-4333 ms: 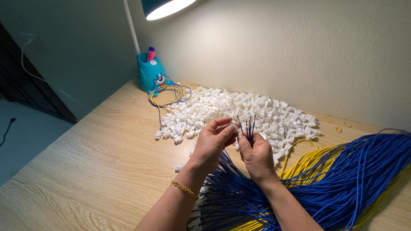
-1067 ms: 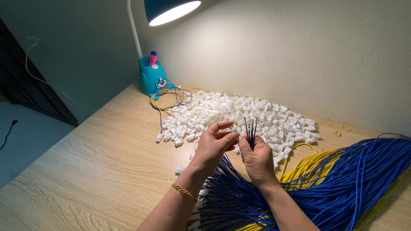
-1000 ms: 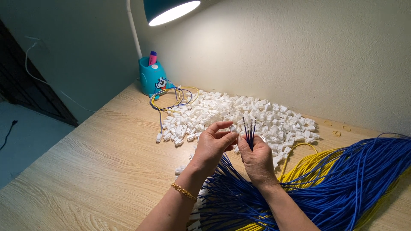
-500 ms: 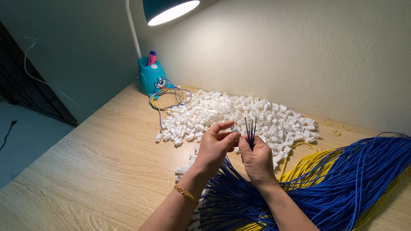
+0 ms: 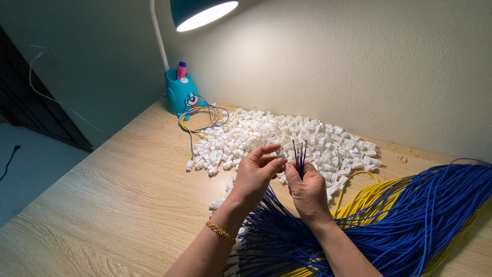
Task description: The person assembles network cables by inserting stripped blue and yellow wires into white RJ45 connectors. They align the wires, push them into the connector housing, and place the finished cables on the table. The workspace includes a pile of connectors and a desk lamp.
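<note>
My right hand (image 5: 307,190) pinches a small bunch of blue wires (image 5: 299,154) whose ends stick up above my fingers. My left hand (image 5: 254,174), with a gold bracelet at the wrist, holds a small white plastic connector (image 5: 280,153) between thumb and fingertips, right beside those wire ends. Both hands hover over the near edge of a big heap of white connectors (image 5: 287,136). A thick bundle of blue wires (image 5: 420,215) with yellow wires (image 5: 369,197) runs from under my forearms off to the right.
A teal desk lamp (image 5: 202,10) shines from above; its teal base holds a pink marker (image 5: 181,69). Finished blue and yellow wire loops (image 5: 205,115) lie beside it. Rubber bands (image 5: 402,152) rest near the wall. The wooden table (image 5: 102,205) ends at the left.
My hands have stayed in nearly the same place; the left fingers shifted slightly around the connector next to the wire ends.
</note>
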